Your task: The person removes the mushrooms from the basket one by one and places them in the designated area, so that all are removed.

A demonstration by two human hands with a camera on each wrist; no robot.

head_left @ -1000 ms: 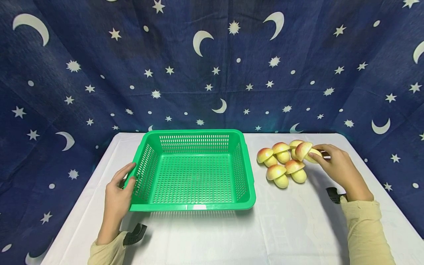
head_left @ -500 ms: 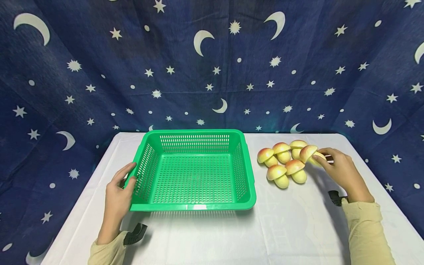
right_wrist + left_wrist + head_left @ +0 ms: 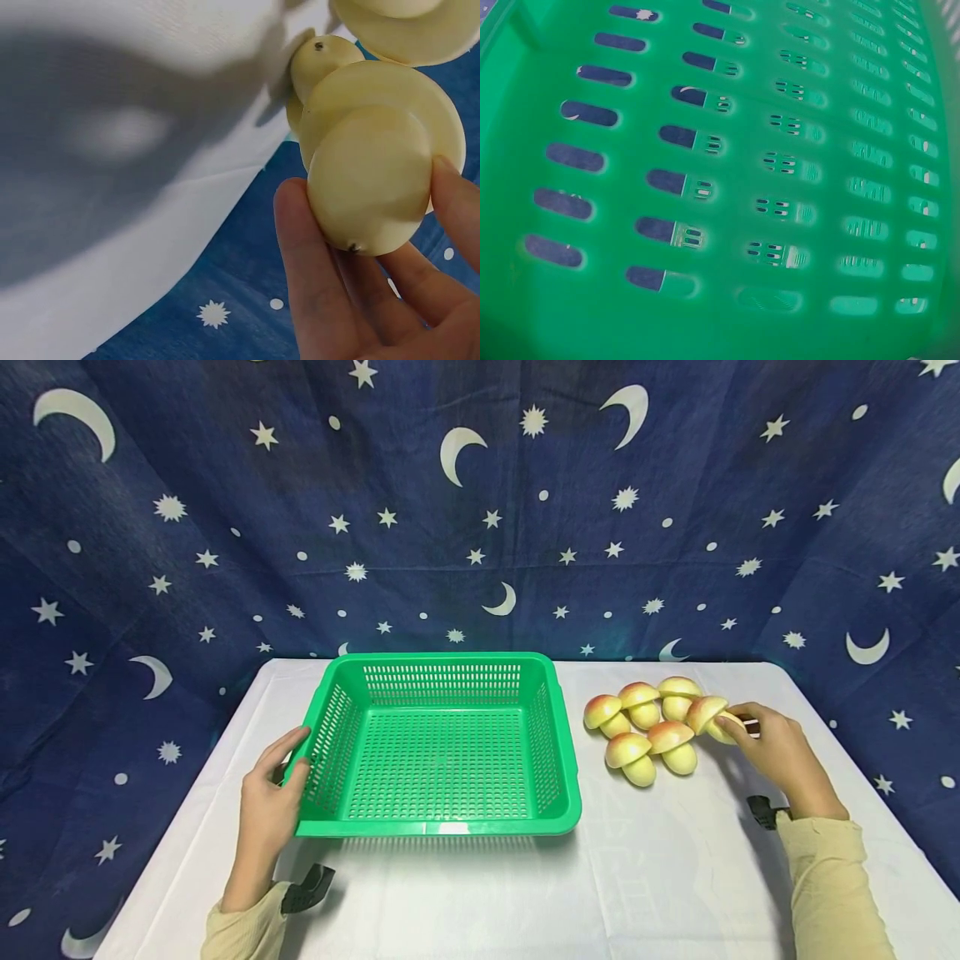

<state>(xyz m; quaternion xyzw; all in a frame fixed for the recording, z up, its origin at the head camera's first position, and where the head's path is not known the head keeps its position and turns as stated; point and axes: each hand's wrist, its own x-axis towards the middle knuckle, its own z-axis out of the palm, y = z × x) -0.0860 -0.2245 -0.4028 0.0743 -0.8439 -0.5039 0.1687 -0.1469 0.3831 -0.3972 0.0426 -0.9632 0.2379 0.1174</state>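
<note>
My right hand (image 3: 783, 758) pinches the pale stem of a toy mushroom (image 3: 703, 713) with a red-yellow cap. In the right wrist view, thumb and fingers lie on either side of the rounded stem of this mushroom (image 3: 367, 180). Several like mushrooms (image 3: 628, 750) lie close together to its left; whether the held one touches the table is hard to tell. My left hand (image 3: 270, 797) grips the left rim of a green plastic basket (image 3: 438, 828). The basket has slotted walls, and nothing lies in it. The left wrist view shows just the slotted wall of this basket (image 3: 727, 157).
A white cloth (image 3: 480, 902) covers the table under everything. Behind the table hangs a dark blue curtain (image 3: 405, 602) with moons and stars. Black wrist mounts (image 3: 307, 889) stick out from both sleeves.
My right hand has moved a little right and down with its mushroom, bringing it lower beside the others. The left hand and the basket stay put.
</note>
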